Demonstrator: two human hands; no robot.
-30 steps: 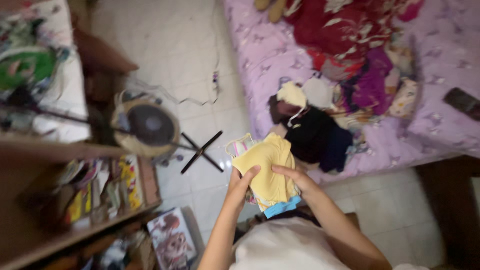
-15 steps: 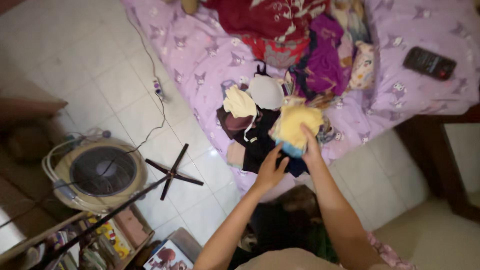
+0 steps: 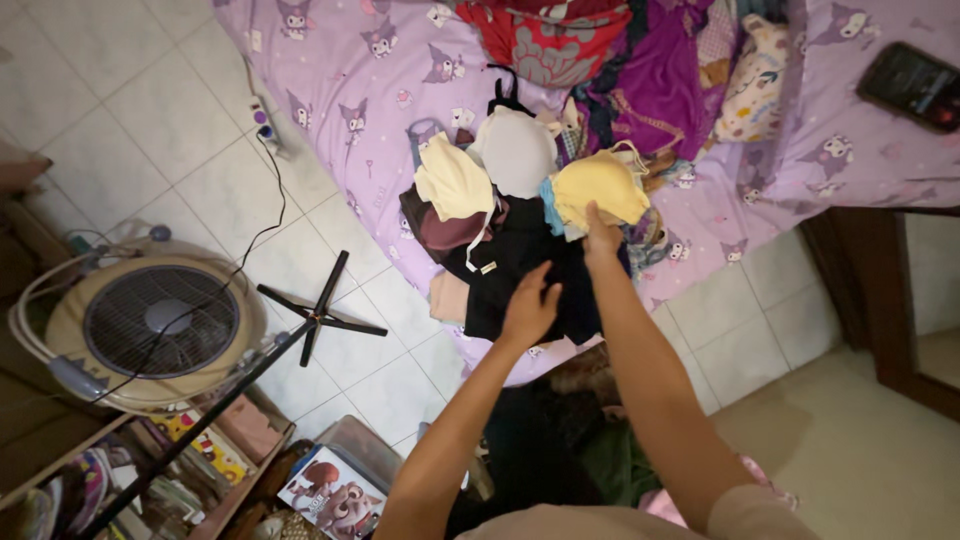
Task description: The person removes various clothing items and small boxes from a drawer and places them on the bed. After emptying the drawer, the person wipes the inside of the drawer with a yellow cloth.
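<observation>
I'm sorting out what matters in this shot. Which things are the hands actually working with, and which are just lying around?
In hand:
- right hand on the yellow garment
- left hand over the black clothes on the purple bedsheet

Lying about:
- white bra cup
- cream cloth
- red and purple laundry
- phone
- fan
- power strip

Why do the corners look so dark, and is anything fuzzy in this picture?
Head view: light falls brightest on the purple bedsheet and white floor tiles; the shelf corner at lower left and the dark wood at right sit in shadow. The right hand on the yellow garment and the left hand look slightly soft; the fan is fairly crisp.
</observation>
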